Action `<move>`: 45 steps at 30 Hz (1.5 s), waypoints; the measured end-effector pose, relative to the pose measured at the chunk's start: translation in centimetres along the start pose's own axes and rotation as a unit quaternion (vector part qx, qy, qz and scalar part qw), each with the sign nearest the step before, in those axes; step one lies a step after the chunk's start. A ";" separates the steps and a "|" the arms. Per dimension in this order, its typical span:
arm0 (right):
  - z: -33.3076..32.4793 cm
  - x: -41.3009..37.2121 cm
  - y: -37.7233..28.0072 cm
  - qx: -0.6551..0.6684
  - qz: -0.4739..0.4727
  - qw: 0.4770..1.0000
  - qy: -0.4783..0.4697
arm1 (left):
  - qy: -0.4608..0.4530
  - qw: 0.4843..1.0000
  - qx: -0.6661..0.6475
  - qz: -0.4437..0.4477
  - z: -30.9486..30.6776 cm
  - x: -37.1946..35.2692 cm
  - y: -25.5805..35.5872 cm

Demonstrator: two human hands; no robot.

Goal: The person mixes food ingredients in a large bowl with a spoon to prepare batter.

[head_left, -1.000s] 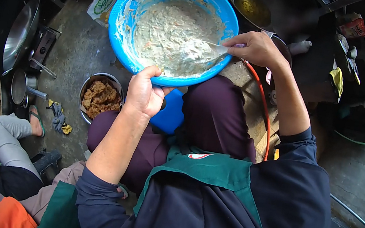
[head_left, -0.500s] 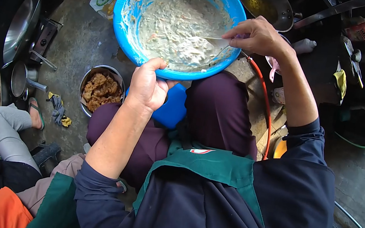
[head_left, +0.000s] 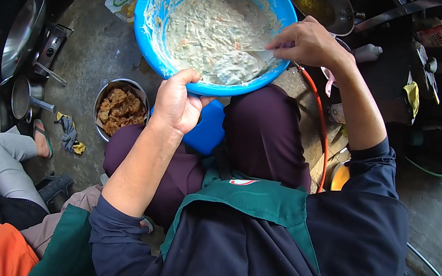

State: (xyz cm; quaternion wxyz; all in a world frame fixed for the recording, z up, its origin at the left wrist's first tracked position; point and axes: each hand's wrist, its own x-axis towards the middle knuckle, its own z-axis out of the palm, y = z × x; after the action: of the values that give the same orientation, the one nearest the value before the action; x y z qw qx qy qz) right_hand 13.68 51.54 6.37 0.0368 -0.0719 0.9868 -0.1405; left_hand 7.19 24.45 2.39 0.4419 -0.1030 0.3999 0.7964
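A large blue plastic bowl (head_left: 147, 29) leans over my knees, holding thick pale batter (head_left: 215, 26) flecked with orange and green bits. My left hand (head_left: 178, 100) is closed on the bowl's near rim, thumb over the edge and fingers beneath. On the right side of the bowl, my right hand (head_left: 310, 43) grips the handle of a whitish spoon (head_left: 262, 54), whose head is sunk in the batter. Smears of batter coat the bowl's inner wall.
A pot of brown fried fritters (head_left: 121, 109) stands left of my knee. A wok with oil (head_left: 316, 1) is at the upper right, and an orange hose (head_left: 319, 110) runs beside my right knee. Another person's leg (head_left: 11, 164) is at the left, near a stove (head_left: 51, 50).
The spoon's head has gone lower into the batter, and my right hand has shifted slightly left. My left hand stays on the rim. The other person's hand at the left has moved lower.
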 end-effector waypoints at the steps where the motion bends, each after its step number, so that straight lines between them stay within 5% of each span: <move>1: 0.2 0.0 0.2 0.008 -0.007 1.000 0.016 | 0.000 1.000 -0.002 0.002 0.0 0.0 -0.1; 9: -1.7 -0.3 0.7 0.117 0.024 0.993 -0.005 | -0.008 1.000 0.008 0.005 -0.1 0.3 -0.1; 18: -0.1 0.2 -0.5 -0.019 0.023 0.999 -0.029 | -0.008 1.000 0.007 0.005 -0.5 0.3 -0.2; 24: -0.1 -0.2 1.2 0.108 0.143 0.983 -0.045 | 0.007 1.000 0.009 0.010 -0.5 0.4 -0.5; 45: 1.6 -3.8 -0.8 0.212 0.244 0.937 0.136 | -0.009 1.000 -0.011 -0.003 -1.7 1.5 -0.5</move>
State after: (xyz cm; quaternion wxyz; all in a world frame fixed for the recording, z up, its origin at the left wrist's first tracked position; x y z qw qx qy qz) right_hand 17.72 50.97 5.25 -0.0500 0.1998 0.9169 -0.3418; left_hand 6.37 24.29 0.29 0.4464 -0.1022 0.3868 0.8004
